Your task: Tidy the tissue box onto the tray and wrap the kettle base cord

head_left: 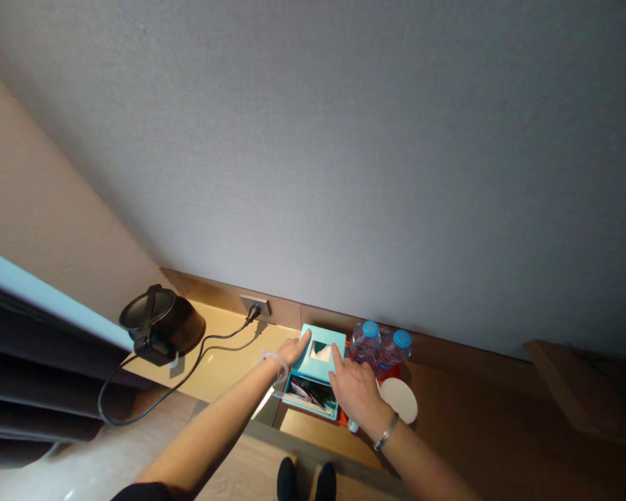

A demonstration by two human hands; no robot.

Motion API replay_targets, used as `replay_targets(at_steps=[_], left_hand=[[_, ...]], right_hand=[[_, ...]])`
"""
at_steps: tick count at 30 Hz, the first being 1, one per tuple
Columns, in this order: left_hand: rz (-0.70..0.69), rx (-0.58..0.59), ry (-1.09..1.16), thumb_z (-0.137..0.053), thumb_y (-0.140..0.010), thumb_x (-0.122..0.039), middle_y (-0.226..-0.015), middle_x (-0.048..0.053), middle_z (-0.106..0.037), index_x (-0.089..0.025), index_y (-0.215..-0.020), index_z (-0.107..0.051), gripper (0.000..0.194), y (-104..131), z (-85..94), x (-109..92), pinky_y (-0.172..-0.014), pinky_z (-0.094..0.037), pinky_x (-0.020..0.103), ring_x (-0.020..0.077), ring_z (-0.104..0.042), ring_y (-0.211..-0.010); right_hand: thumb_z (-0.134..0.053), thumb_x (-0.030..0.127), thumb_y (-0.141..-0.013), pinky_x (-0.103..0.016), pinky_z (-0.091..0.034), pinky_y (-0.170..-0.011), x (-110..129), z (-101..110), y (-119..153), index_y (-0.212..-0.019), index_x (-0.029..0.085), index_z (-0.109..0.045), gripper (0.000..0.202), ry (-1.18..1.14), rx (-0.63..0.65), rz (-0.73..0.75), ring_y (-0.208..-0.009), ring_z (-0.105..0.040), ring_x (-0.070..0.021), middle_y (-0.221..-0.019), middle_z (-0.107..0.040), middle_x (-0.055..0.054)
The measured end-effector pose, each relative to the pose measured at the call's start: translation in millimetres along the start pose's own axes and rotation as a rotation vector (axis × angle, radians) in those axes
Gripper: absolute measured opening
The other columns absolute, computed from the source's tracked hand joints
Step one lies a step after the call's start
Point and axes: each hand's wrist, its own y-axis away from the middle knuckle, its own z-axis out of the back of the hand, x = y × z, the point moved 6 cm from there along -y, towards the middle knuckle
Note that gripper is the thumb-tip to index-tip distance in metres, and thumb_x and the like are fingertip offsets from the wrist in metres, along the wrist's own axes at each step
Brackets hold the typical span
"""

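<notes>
Two bare hands sit on one turquoise square tissue box [320, 353] at the desk's front edge. Nearest the camera: dark shoe tips [307, 481] on the floor, then both forearms reaching in. Right hand [355, 391], metal bracelet at the wrist, lies flat with fingers spread, index finger laid along the box's right top edge; nothing is gripped. Left hand [292, 350], white band at the wrist, presses extended fingers against the box's left top corner, open too, no grasp closed. Box stands upright on the tan wooden desk [224, 362], white tissue poking from its slot; below it a matching turquoise tray [313, 396] with dark sachets. Judging by contact only, positioning looks underway, box not lifted. Just right: white round lid or saucer [400, 399], then two clear water bottles with blue caps [382, 344] on a red tray. Farther left: black electric kettle [161, 321], cord to the wall socket [255, 305]. Grey wall behind.
</notes>
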Motion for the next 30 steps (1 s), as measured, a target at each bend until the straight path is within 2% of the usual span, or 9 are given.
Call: replay_targets(at_steps=[1,3,5,7,10,12,15,20,30], left_hand=[[0.013,-0.017,-0.054,-0.046,-0.086,-0.058,-0.097,0.019,-0.068,-0.011,-0.082,-0.069,0.053,0.9,2.0,0.6,-0.095,-0.042,0.049,0.0355,-0.061,-0.103],[0.015,-0.085,-0.139,-0.051,-0.086,-0.051,-0.107,0.019,-0.066,-0.011,-0.094,-0.069,0.044,8.9,8.6,-4.9,-0.094,-0.042,0.046,0.0340,-0.059,-0.107],[-0.037,-0.201,-0.210,-0.053,-0.086,-0.043,-0.124,0.017,-0.058,-0.015,-0.113,-0.064,0.040,23.8,17.4,-21.3,-0.097,-0.040,0.043,0.0311,-0.052,-0.118],[-0.128,-0.289,-0.288,-0.055,-0.087,-0.035,-0.129,0.013,-0.054,-0.019,-0.120,-0.062,0.037,40.6,22.0,-44.9,-0.102,-0.036,0.040,0.0276,-0.046,-0.123],[-0.195,-0.278,-0.455,-0.060,-0.084,-0.030,-0.120,0.012,-0.059,-0.016,-0.110,-0.068,0.030,55.5,15.3,-75.1,-0.100,-0.037,0.038,0.0261,-0.049,-0.116],[-0.170,-0.230,-0.562,-0.061,-0.083,-0.032,-0.116,0.014,-0.060,-0.011,-0.107,-0.069,0.033,56.3,7.2,-85.4,-0.095,-0.039,0.039,0.0275,-0.050,-0.112],[-0.147,-0.183,-0.626,-0.056,-0.084,-0.032,-0.111,0.014,-0.062,-0.012,-0.102,-0.071,0.031,51.2,-3.5,-91.0,-0.091,-0.040,0.041,0.0292,-0.051,-0.110],[-0.109,-0.184,-0.622,-0.053,-0.084,-0.034,-0.103,0.013,-0.065,-0.018,-0.088,-0.076,0.028,45.3,-13.6,-85.9,-0.085,-0.041,0.043,0.0318,-0.055,-0.106],[-0.074,-0.127,-0.549,-0.058,-0.079,-0.027,-0.104,0.014,-0.066,-0.017,-0.093,-0.076,0.025,43.1,-9.5,-89.3,-0.076,-0.040,0.038,0.0312,-0.058,-0.103]], right_hand=[[-0.037,0.025,-0.095,-0.052,-0.049,-0.079,2.1,-0.7,-1.1,-0.140,0.011,-0.043,0.047,0.046,0.004,0.036,-0.086,-0.064,-0.0299,-0.096,-0.066,-0.014],[-0.040,0.023,-0.094,-0.052,-0.049,-0.077,2.8,0.4,-1.4,-0.139,0.006,-0.043,0.049,0.092,0.006,0.065,-0.082,-0.064,-0.0288,-0.092,-0.066,-0.015],[-0.043,0.024,-0.093,-0.050,-0.049,-0.078,0.4,5.0,1.4,-0.136,0.008,-0.048,0.046,0.066,-0.031,0.054,-0.085,-0.063,-0.0279,-0.094,-0.066,-0.014],[-0.044,0.025,-0.093,-0.048,-0.049,-0.086,-1.6,7.5,6.9,-0.133,0.013,-0.052,0.042,0.004,-0.082,0.057,-0.101,-0.060,-0.0278,-0.110,-0.064,-0.013],[-0.042,0.028,-0.094,-0.049,-0.040,-0.106,-2.2,-1.9,15.6,-0.134,0.019,-0.052,0.042,-0.091,-0.096,0.096,-0.128,-0.044,-0.0273,-0.138,-0.051,-0.007],[-0.041,0.030,-0.095,-0.051,-0.031,-0.114,-3.5,-13.9,18.8,-0.138,0.018,-0.048,0.045,-0.129,-0.060,0.094,-0.136,-0.036,-0.0260,-0.145,-0.045,-0.005],[-0.040,0.031,-0.095,-0.053,-0.025,-0.118,-5.6,-25.5,19.5,-0.142,0.018,-0.043,0.049,-0.160,-0.020,0.089,-0.138,-0.032,-0.0247,-0.148,-0.040,-0.003],[-0.041,0.033,-0.095,-0.054,-0.023,-0.119,-9.1,-23.9,17.2,-0.143,0.017,-0.042,0.050,-0.184,0.015,0.091,-0.140,-0.030,-0.0255,-0.150,-0.037,-0.003],[-0.041,0.032,-0.095,-0.055,-0.023,-0.119,-7.2,-22.3,16.6,-0.140,0.015,-0.046,0.048,-0.200,0.026,0.119,-0.138,-0.033,-0.0270,-0.148,-0.041,-0.006]])
